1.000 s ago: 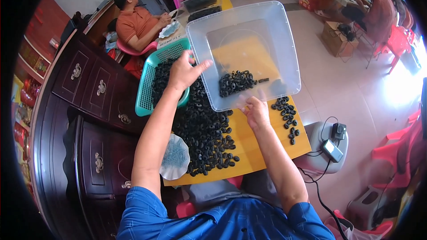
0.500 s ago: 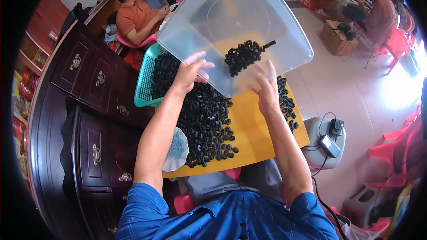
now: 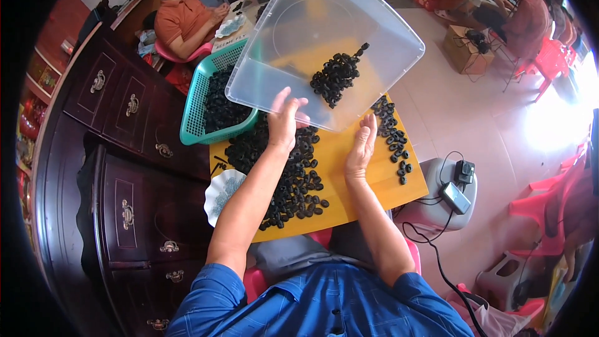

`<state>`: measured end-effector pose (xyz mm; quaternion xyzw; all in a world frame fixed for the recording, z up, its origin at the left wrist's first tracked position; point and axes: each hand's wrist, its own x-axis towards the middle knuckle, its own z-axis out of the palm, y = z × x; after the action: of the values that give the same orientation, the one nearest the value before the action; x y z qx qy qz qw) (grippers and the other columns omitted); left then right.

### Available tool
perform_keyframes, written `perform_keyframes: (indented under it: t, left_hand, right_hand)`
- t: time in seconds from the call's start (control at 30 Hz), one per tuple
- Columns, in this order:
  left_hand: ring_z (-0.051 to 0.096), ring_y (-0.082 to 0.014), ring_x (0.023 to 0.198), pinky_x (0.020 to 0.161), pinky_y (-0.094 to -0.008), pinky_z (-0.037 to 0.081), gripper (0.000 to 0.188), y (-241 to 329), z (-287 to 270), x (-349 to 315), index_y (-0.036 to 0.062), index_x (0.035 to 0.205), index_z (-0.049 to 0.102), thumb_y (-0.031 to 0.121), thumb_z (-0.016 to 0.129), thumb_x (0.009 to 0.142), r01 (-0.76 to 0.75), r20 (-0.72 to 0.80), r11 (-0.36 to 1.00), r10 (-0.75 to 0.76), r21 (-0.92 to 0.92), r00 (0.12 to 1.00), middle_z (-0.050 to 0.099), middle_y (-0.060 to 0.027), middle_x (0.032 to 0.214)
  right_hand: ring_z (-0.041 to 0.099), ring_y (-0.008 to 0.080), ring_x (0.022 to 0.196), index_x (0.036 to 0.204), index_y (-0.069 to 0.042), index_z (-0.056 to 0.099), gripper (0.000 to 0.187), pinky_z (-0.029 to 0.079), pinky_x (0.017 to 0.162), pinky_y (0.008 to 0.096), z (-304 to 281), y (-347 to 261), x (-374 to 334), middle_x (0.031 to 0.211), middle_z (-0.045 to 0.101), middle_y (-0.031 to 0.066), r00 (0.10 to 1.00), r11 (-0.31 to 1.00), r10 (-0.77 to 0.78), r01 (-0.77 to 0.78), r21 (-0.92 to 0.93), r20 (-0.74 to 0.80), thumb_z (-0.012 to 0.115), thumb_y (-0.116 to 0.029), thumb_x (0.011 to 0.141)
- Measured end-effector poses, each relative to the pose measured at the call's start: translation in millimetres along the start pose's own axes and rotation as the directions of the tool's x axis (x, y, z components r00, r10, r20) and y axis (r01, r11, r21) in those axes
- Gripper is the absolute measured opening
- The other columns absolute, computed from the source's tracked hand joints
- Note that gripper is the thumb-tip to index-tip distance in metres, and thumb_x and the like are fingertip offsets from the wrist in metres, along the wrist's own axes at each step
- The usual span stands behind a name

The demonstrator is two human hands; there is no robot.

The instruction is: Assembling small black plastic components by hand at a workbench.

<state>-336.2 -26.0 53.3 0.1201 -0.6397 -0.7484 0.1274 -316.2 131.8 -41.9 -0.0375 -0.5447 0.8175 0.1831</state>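
A translucent plastic tub point(image 3: 355, 19) stands turned at an angle over the far part of the yellow table point(image 3: 334, 181). In its near corner lies a small heap of black oval rings point(image 3: 336, 78). My left hand point(image 3: 287, 122) is at the tub's near left edge, fingers apart; whether it touches the wall I cannot tell. Beside the near right edge is my right hand point(image 3: 362, 146), fingers straight and palm turned inward, with nothing in it. Many loose black rings point(image 3: 299, 178) spread under and around my left forearm. More black rings point(image 3: 393, 137) lie along the table's right side.
A green basket point(image 3: 189, 115) full of black rings stands at the table's far left. A white scalloped dish point(image 3: 215, 196) sits near my left forearm. Dark drawers point(image 3: 131, 168) border the left; a grey stool point(image 3: 430, 175) with cabled devices stands right. A seated person point(image 3: 181, 22) is beyond.
My right hand has drawn back from the tub's near edge, its fingers coming together. My left hand has shifted right along the edge. The view has shifted, uncovering more of the basket and dish.
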Motion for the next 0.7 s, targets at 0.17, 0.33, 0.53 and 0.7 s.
perform_keyframes:
  t: [0.17,0.33,0.53,0.7]
  left_hand:
    - [0.064,-0.0149,0.062,0.056,-0.0295,0.058,0.049,-10.0,6.6,-8.8,0.0018,0.146,0.041,0.015,0.053,0.1,-0.012,-0.009,0.999,0.012,-0.031,1.0,0.071,-0.0169,0.109]
    - [0.064,-0.0149,0.063,0.058,-0.0292,0.057,0.05,-18.8,9.5,-15.3,0.0014,0.146,0.04,0.016,0.053,0.101,0.002,-0.027,0.999,-0.003,-0.049,1.0,0.07,-0.0171,0.111]
    - [0.064,-0.0139,0.064,0.059,-0.0288,0.057,0.052,-27.1,4.1,-24.1,0.0016,0.148,0.037,0.017,0.052,0.101,-0.033,-0.054,0.998,0.03,-0.053,0.998,0.069,-0.0171,0.113]
    - [0.064,-0.0133,0.065,0.059,-0.0283,0.057,0.053,-33.2,2.3,-28.3,0.0016,0.149,0.035,0.018,0.052,0.102,-0.058,-0.059,0.996,0.054,-0.067,0.997,0.069,-0.0162,0.114]
  right_hand:
    - [0.037,0.029,0.144,0.155,0.002,0.027,0.06,0.029,0.118,0.0387,8.6,3.8,2.2,0.156,0.036,0.0186,0.999,0.999,-0.04,0.04,0.009,-0.034,0.041,-0.035,0.109]
    - [0.031,0.0319,0.147,0.156,0.003,0.022,0.064,0.026,0.119,0.0401,16.7,2.9,1.9,0.159,0.028,0.0208,0.992,0.98,-0.118,0.111,-0.167,-0.036,0.044,-0.033,0.107]
    - [0.028,0.0383,0.146,0.155,0.005,0.02,0.068,0.024,0.12,0.0434,23.5,4.3,-5.2,0.158,0.027,0.0248,0.985,0.907,-0.174,0.155,-0.392,-0.013,0.046,-0.033,0.105]
    - [0.026,0.0413,0.147,0.154,0.008,0.018,0.07,0.023,0.12,0.0453,25.9,2.4,-5.7,0.157,0.025,0.0279,0.982,0.873,-0.187,0.162,-0.459,-0.009,0.047,-0.033,0.104]
